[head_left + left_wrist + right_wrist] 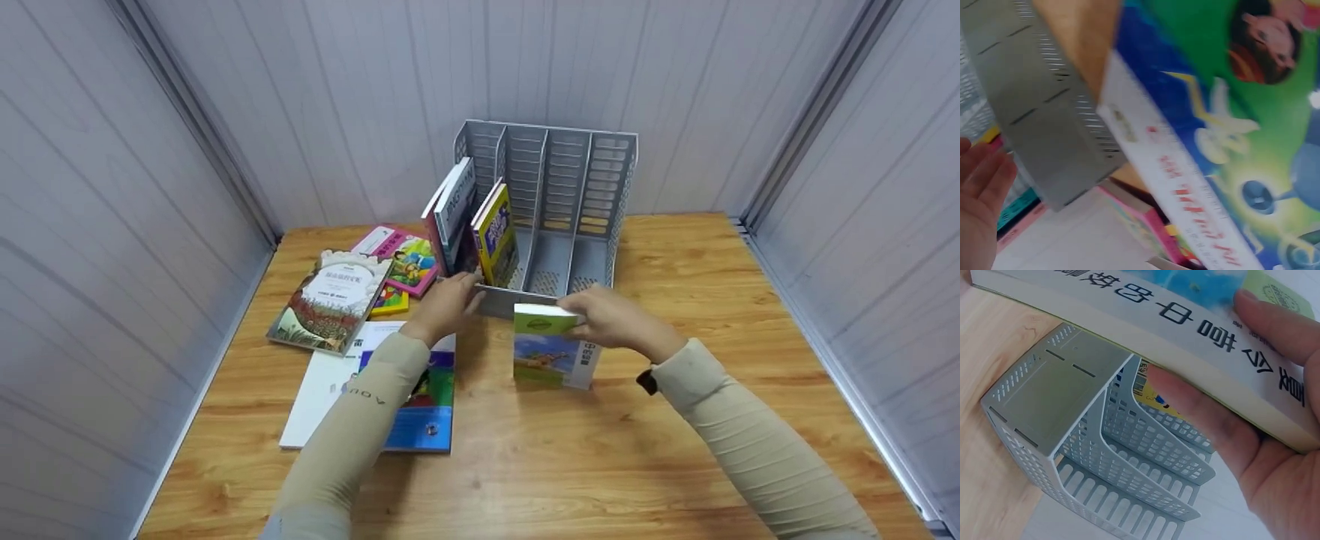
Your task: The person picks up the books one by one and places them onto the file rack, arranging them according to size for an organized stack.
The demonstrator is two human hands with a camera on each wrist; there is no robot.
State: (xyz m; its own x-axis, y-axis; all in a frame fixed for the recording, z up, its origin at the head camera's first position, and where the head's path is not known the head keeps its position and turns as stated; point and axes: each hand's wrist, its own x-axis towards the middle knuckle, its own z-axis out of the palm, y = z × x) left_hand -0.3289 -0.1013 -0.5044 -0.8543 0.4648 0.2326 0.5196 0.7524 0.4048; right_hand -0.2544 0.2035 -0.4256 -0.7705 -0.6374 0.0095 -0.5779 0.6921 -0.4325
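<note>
My right hand (611,322) pinches a thick green-and-white book (546,351) by its upper corner, thumb on one cover and fingers on the other. It hangs upright before the grey file organizer (504,303). My left hand (448,306) is at the organizer's low front wall, fingers extended at its rim beside the standing books; the left wrist view shows those fingers fairly straight, holding nothing. A white-covered book (455,206) leans with a pink-edged one in the leftmost compartment. A yellow book (495,232) stands in the second one.
Left of the organizer lie a pink book (412,262), a yellow one (390,301) partly covered, and a book with a flower-field cover (330,300). A blue-and-green book (431,420) overlaps a white one (311,405) under my left forearm. Panel walls (555,60) enclose the wooden table (510,487).
</note>
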